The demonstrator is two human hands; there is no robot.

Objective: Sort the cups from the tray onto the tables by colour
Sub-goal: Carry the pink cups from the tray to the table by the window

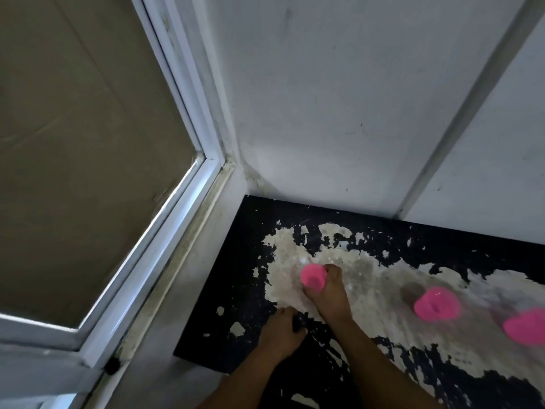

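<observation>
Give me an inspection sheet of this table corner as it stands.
Surface: black tabletop with its coating badly peeled, pale patches showing.
Job's things: three pink plastic cups; one in hand, two standing to its right. Tray not in view.
Clutter: nothing seen.
Hands: right hand grips the pink cup; left hand rests on the tabletop, holding nothing.
Cables: nothing seen.
Surroundings: white wall, white-framed window at left.

A shabby room corner, likely a home: scuffed white walls [339,98], a white-framed window [182,219] and a black table [368,305] with badly peeled paint
</observation>
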